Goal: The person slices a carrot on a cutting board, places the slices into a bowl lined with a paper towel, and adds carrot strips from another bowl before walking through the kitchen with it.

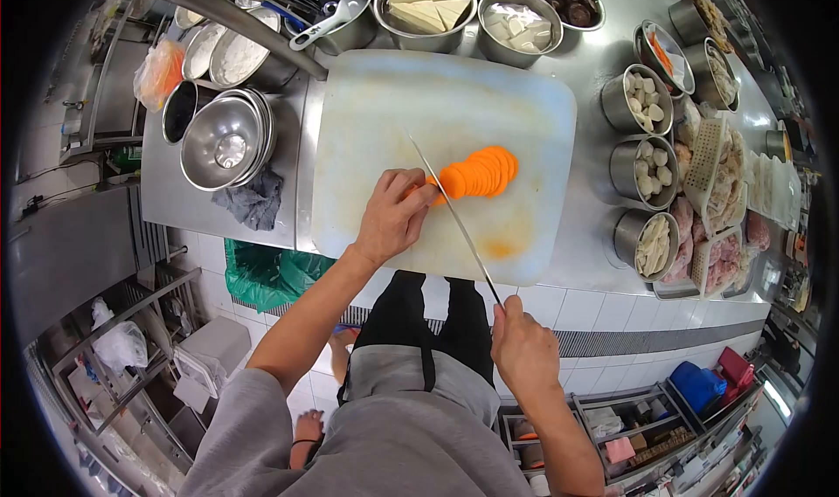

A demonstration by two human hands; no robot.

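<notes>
A white cutting board (367, 104) lies on the steel counter. Orange carrot slices (481, 172) fan out in an overlapping row on it. At the left end of that row, my left hand (395, 213) is closed on the remaining carrot piece, which its fingers mostly cover. My right hand (524, 344) grips the handle of a long kitchen knife (456, 217). The blade slants up and left across the board, between my left fingers and the slices. An orange-brown stain marks the board's lower right part.
Steel pots of white pieces (642, 100) line the right, beside baskets of raw meat (721, 261). Tofu (428, 3) and utensils (323, 12) stand in containers behind. Stacked bowls (229, 139) and a grey cloth (251, 200) sit left. A green-lined bin (271, 274) is below. Another person's hand (308, 427) shows nearby.
</notes>
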